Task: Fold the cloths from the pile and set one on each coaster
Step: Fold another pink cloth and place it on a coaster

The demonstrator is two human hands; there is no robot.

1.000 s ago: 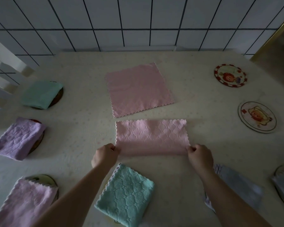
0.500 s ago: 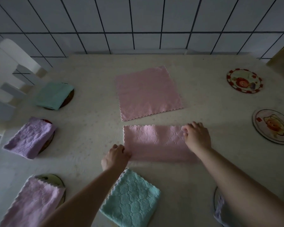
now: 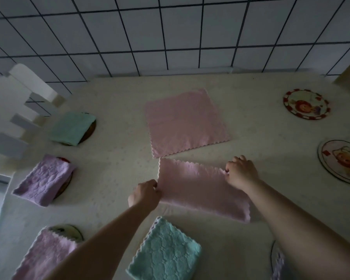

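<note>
At the centre of the cream speckled tabletop [image 3: 113,158] lies a pink scallop-edged microfibre cloth folded in half into a long strip [image 3: 202,190]. The person's left hand [image 3: 144,194] pinches the strip's edge at 9 o'clock, fingers curled onto the fabric. The right hand [image 3: 240,174] grips the far corner at about 2 o'clock, knuckles up, fingertips tucked against the wavy hem.

Just beyond the strip, at 12 o'clock, a second pink square cloth lies unfolded and flat [image 3: 185,122], its near edge almost touching the strip. At 6 o'clock sits a folded mint-green fluffy cloth [image 3: 166,253], between the two forearms.

Along the left side, three folded cloths each rest on a round coaster: a green one [image 3: 73,128] at 10 o'clock, a lilac one [image 3: 43,179] at 9 o'clock, and a pink one [image 3: 47,255] at 7 o'clock (its coaster peeks out behind it).

On the right, two round cartoon-printed coasters lie bare: a red-rimmed one [image 3: 306,107] at 2 o'clock and a pale one [image 3: 341,161] at 3 o'clock. At 5 o'clock another coaster's rim [image 3: 272,257] shows with a lilac cloth [image 3: 279,267] on it, mostly cut off by the frame edge.
</note>
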